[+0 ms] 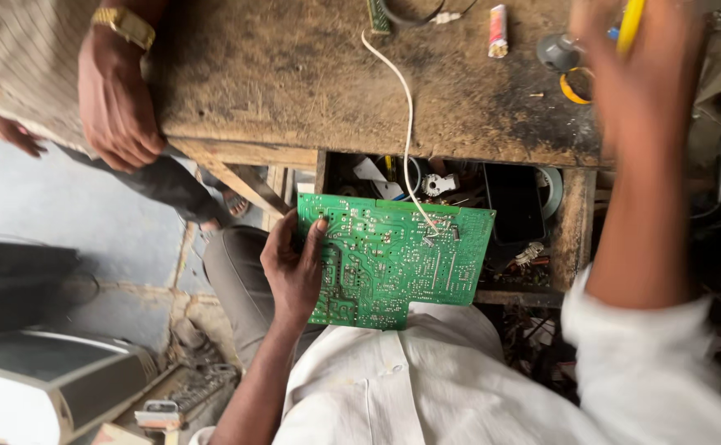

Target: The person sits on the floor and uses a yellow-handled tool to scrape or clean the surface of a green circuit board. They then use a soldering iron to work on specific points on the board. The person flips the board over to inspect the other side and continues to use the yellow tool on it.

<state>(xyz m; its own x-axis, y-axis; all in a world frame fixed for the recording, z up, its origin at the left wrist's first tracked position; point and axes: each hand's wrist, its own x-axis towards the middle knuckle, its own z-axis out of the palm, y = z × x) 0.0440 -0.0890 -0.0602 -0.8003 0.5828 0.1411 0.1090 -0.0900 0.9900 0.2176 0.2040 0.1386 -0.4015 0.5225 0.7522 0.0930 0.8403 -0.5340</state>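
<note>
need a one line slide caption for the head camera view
Left hand holds a green circuit board over an open drawer, right hand raised with a yellow tool.

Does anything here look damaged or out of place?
The flat green circuit board, held at its edge by the left hand, has a thin white wire trailing loosely across the scorched, worn wooden workbench. The open drawer beneath is a jumble of parts. The right hand is blurred.

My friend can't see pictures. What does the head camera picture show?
A person's left hand holds a green circuit board over their lap, while the blurred right hand lifts a yellow tool above a worn wooden bench. Another person's hand rests on the bench.
</note>
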